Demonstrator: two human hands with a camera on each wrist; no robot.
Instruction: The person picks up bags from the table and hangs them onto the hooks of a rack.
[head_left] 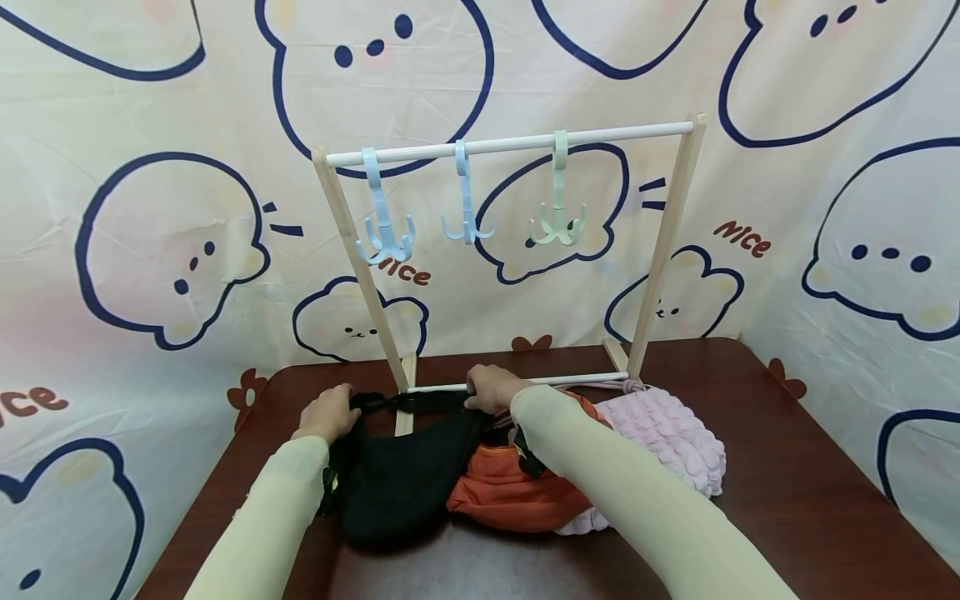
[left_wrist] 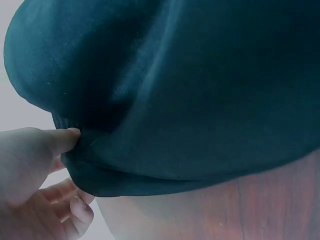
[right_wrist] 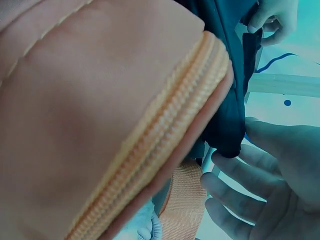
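A black bag [head_left: 405,483] hangs low over the table, its strap [head_left: 431,403] spread between the two hands. My left hand [head_left: 327,414] pinches the bag's left end; in the left wrist view the thumb and fingers of that hand [left_wrist: 47,185] grip the dark fabric [left_wrist: 200,100]. My right hand [head_left: 495,389] holds the strap's right end beside an orange bag [head_left: 517,492]. In the right wrist view my right hand [right_wrist: 265,180] has thumb and index finger at the edge of the dark fabric [right_wrist: 222,120], behind the orange bag [right_wrist: 100,110].
A rack with a white top bar [head_left: 517,144] stands at the back, carrying two blue hooks [head_left: 384,217] [head_left: 465,200] and one green hook [head_left: 558,196]. A pink puffy bag [head_left: 667,433] lies right of the orange bag on the brown table [head_left: 787,500]. A printed cloth surrounds the table.
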